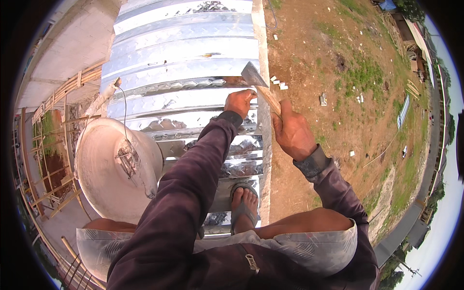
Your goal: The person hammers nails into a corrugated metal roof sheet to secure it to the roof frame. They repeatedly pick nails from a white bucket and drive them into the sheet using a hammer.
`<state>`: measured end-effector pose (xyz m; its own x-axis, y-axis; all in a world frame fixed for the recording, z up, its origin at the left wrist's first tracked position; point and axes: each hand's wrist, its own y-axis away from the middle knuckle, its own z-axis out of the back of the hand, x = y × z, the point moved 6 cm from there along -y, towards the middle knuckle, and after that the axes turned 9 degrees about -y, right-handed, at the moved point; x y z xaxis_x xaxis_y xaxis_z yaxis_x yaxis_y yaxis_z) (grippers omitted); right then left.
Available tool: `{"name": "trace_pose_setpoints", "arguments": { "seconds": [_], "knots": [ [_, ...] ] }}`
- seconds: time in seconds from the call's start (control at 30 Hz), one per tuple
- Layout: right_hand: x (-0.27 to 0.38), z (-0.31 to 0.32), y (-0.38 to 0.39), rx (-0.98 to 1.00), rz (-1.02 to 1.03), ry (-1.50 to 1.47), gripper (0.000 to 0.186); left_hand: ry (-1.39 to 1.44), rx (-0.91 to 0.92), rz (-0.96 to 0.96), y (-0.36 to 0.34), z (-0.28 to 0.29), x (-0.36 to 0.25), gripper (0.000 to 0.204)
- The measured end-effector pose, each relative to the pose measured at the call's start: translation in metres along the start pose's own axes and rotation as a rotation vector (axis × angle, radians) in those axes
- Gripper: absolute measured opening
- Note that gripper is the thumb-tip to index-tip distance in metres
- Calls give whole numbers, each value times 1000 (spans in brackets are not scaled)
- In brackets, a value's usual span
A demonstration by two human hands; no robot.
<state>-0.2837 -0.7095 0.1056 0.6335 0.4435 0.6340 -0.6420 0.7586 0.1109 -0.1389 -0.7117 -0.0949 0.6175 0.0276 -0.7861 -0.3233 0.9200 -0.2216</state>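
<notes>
My left hand [238, 104] is pinched near the right edge of the shiny ridged metal sheeting [183, 48], holding something too small to make out. Just to its right, my right hand [293, 133] grips the wooden handle of a hatchet-like tool [253, 75], whose flat steel head is raised beside my left fingertips. A pale concrete edge [264, 50] runs along the sheeting's right side. My sandaled foot [243, 208] stands on the metal below my hands.
A white bucket [92, 164] with a wire handle sits at my left. Further left are an unfinished concrete structure and bamboo scaffolding [58, 198] at a lower level. Right of the edge, the dirt ground [338, 145] lies far below, with scattered white blocks and planks.
</notes>
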Motion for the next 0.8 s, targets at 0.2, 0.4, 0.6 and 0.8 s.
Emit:
{"name": "trace_pose_setpoints", "arguments": {
  "seconds": [0.2, 0.4, 0.6, 0.8],
  "knots": [
    [-38, -8, 12, 40, -27, 172, 25, -138, 149, 57, -7, -6, -21, 8],
    [11, 13, 17, -173, 9, -69, 22, -64, 141, 102, -1, -1, -14, 8],
    [-57, -22, 3, -6, -123, 78, 24, -132, 93, 40, 0, -9, -10, 9],
    [-16, -3, 23, -118, -134, -156, 26, 16, 144, 61, -2, -3, -15, 13]
  ]
}}
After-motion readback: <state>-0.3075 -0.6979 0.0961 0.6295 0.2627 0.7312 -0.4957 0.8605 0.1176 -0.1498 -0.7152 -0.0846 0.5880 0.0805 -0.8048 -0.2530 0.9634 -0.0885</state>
